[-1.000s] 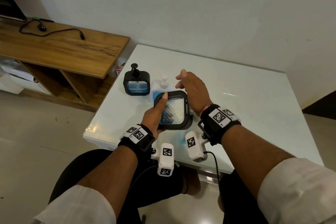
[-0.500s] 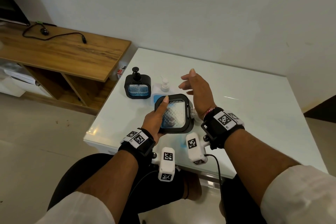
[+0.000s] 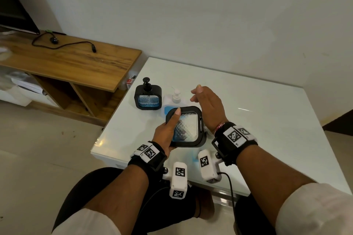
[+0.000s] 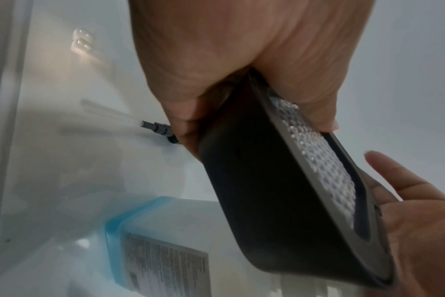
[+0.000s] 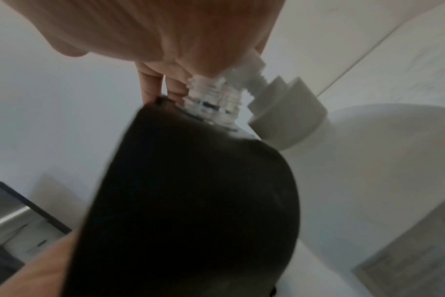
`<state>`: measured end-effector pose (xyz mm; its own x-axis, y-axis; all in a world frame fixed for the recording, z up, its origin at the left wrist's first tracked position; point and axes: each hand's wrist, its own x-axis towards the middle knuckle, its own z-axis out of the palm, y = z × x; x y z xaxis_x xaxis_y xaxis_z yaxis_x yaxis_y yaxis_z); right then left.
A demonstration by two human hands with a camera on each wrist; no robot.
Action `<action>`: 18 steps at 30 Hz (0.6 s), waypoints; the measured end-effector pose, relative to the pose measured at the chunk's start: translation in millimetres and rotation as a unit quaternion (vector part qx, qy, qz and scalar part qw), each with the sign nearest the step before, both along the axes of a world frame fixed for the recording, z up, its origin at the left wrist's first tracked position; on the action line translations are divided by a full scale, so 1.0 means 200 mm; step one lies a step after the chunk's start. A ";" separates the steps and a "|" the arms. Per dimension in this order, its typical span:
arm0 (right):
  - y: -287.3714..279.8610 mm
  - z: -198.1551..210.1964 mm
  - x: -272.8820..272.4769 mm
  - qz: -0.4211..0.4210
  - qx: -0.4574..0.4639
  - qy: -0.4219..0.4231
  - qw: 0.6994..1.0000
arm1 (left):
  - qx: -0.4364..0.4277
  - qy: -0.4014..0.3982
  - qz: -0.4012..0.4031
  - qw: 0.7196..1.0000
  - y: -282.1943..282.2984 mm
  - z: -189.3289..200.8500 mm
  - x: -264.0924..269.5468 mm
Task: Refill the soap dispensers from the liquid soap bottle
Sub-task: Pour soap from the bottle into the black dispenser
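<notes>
Right hand (image 3: pixel 207 108) lifted higher, fingers loose; left-hand (image 3: pixel 166 135) fingers gripping dispenser (image 3: pixel 186 127)

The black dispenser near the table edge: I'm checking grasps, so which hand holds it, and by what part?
The left hand holds the lifted black dispenser by its left side, thumb on the textured front window. The right hand holds nothing.

Plain room, white table by a wooden unit.
I see a bare pale wall (image 3: pixel 191 15) behind a glossy white table (image 3: pixel 267 120). To its left stands a low wooden cabinet (image 3: pixel 76 63) with open shelves, a black cable (image 3: pixel 63 46) on top and a dark screen (image 3: pixel 13 11) at the corner. The floor (image 3: pixel 38 149) is light tile.
</notes>
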<state>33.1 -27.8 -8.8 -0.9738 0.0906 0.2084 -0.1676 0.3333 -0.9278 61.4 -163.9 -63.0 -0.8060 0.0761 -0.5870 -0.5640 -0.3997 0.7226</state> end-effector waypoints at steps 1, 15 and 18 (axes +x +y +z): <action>0.00 0.00 0.01 0.001 0.007 0.000 1.000 | 0.000 -0.002 0.000 1.000 0.00 0.00 0.00; 0.01 -0.01 0.00 -0.007 -0.016 0.006 1.000 | -0.011 0.001 0.004 1.000 0.00 0.00 0.00; 0.01 0.01 0.00 -0.020 -0.051 0.001 0.999 | -0.008 0.001 0.005 1.000 0.00 0.00 0.01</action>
<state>32.3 -25.3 -7.0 -0.9689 0.1495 0.1974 -0.1574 0.2438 -0.9570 63.5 -164.3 -63.3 -0.8079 0.0585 -0.5863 -0.5582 -0.3947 0.7298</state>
